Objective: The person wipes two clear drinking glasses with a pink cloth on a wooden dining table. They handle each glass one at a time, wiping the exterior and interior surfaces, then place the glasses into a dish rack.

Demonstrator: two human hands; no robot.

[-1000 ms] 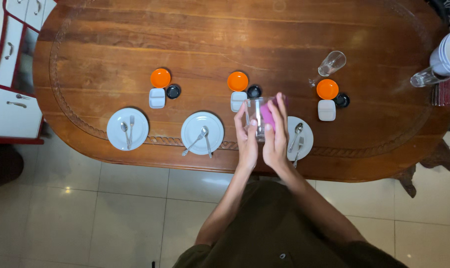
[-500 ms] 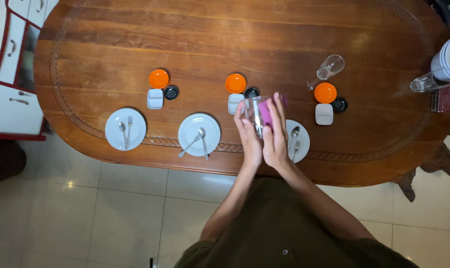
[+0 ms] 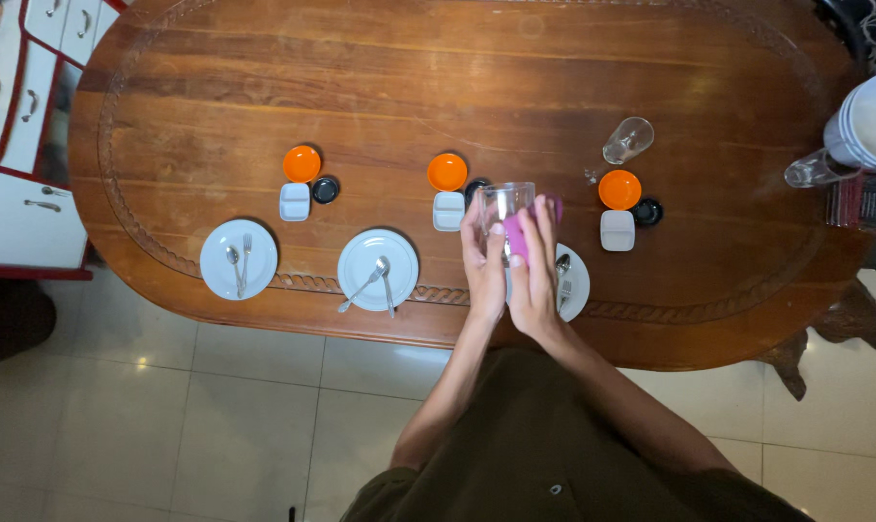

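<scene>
Barely anything moved since a second ago: your left hand [image 3: 483, 266] still clamps the clear glass [image 3: 503, 208], raised above the right-hand plate [image 3: 575, 282]. Your right hand [image 3: 534, 275] keeps its fingers curled on the pink cloth [image 3: 517, 237] against it, so wiping continues. Glass empty; orange bowls [image 3: 446, 172] empty too.

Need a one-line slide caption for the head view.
Left hand holds a clear drinking glass while right hand presses a magenta cloth against it, above an oval wooden table.
</scene>
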